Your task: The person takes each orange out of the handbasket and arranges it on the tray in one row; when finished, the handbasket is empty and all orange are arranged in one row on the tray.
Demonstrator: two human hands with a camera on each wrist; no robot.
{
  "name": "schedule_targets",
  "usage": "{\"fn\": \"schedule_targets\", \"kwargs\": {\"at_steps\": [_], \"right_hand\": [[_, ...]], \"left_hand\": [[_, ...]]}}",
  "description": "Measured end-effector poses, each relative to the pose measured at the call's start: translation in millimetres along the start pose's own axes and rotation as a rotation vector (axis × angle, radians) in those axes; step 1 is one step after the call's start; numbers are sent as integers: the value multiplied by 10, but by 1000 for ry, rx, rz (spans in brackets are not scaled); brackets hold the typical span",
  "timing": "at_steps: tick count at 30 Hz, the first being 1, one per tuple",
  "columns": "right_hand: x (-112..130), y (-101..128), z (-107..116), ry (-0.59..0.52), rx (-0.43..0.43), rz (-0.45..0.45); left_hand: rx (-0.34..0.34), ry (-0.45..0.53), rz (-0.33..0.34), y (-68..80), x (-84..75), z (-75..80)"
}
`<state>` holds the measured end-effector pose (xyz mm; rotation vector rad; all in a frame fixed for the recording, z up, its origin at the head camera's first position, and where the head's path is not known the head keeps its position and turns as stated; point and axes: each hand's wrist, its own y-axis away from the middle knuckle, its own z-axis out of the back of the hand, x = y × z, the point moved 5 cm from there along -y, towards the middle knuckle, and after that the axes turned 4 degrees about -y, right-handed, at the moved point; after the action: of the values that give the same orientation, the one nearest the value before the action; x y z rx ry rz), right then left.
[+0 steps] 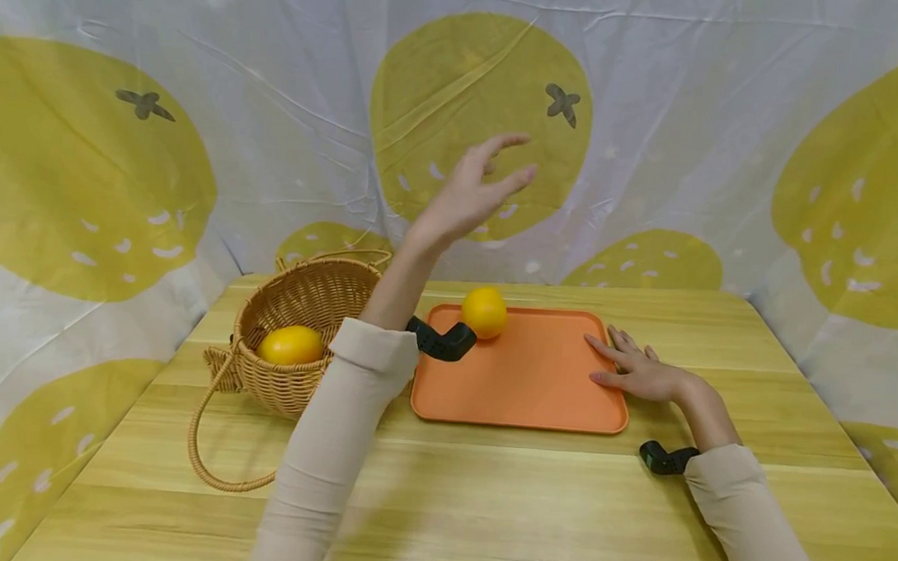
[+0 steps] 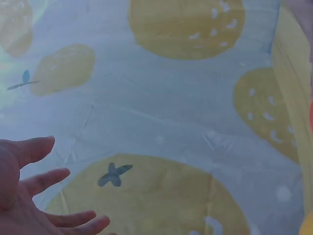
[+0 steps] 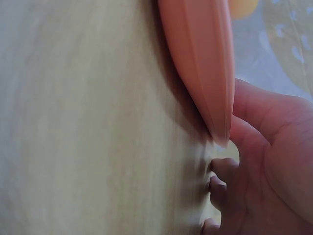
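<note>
My left hand (image 1: 470, 190) is raised in the air above the table's back edge, its fingers spread and holding nothing. In the left wrist view, this hand (image 2: 39, 196) has only the printed curtain behind it. An orange tray (image 1: 534, 382) lies flat on the table, with a round yellow-orange fruit (image 1: 484, 312), like an orange, at its back left. My right hand (image 1: 642, 376) rests at the tray's right edge, thumb and a finger over the rim. The right wrist view shows the hand (image 3: 264, 152) touching the tray's edge (image 3: 210, 73), other fingers extended toward the table.
A wicker basket (image 1: 285, 399) stands left of the tray, partly behind my left forearm, with an oval yellow fruit (image 1: 291, 344) inside. Its handle (image 1: 194, 437) hangs toward the front. A lemon-print curtain (image 1: 275, 142) encloses the wooden table (image 1: 486, 505) at the back and sides.
</note>
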<state>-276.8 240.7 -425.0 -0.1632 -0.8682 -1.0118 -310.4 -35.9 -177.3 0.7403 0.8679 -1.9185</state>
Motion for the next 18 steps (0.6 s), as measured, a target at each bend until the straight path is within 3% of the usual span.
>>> {"fn": "schedule_targets", "kwargs": {"at_steps": [4,8,12,18], "right_hand": [[-14,-3,3,-14,-6,32],[-27,-6,12,8,-4,17],[-32,1,10,30,7,-14],[-112,-24,5,33,5,-23]], "left_hand": [[43,32,11,-28,-123,260],[69,65,1,5,-142,481],[117,70,23,71,-35,648],[198,21,88,261,254,891]]}}
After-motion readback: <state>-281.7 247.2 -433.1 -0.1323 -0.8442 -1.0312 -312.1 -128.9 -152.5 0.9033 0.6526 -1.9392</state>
